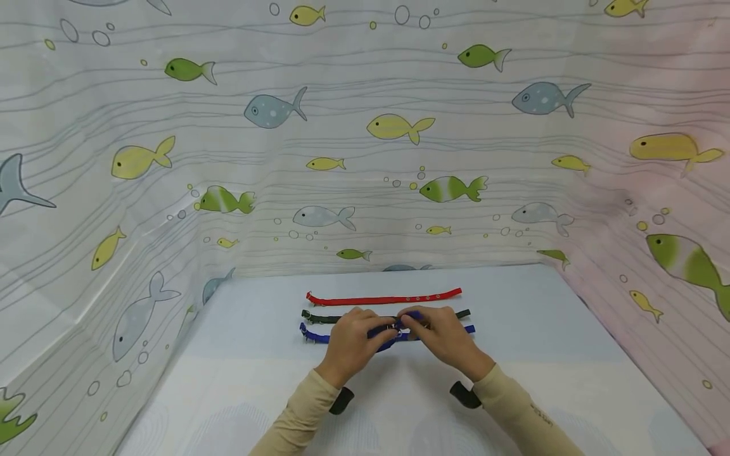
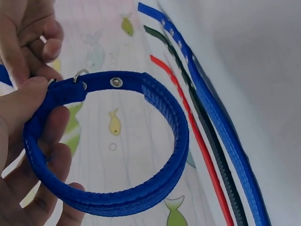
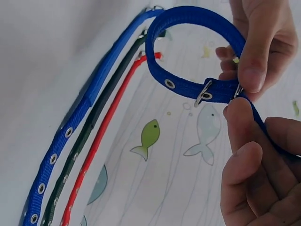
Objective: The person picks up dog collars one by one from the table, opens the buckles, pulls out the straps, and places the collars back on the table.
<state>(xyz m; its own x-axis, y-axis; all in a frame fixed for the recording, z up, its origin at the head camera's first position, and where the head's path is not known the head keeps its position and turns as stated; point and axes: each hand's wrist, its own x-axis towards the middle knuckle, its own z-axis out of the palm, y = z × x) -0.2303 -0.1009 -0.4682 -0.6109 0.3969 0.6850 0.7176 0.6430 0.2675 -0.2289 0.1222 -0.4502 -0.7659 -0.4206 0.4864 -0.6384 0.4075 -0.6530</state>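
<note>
A blue collar (image 2: 127, 202) with metal eyelets is bent into a loop above the table. My left hand (image 1: 353, 342) pinches it beside the buckle (image 3: 238, 89), thumb on top, with other fingers behind the band. My right hand (image 1: 447, 335) grips the strap's free end, which passes through the buckle and runs out past its fingers. A metal D-ring (image 3: 203, 93) hangs on the band near the buckle, and one eyelet (image 2: 116, 82) shows on the loop.
Three collars lie straight across the table (image 1: 239, 354) beyond the hands: red (image 1: 365, 301), dark green (image 1: 327, 319) and another blue one (image 1: 316, 337) nearest. A fish-patterned curtain (image 1: 365, 190) surrounds the table's back and sides. Black pieces (image 1: 342, 401) show by both sleeves.
</note>
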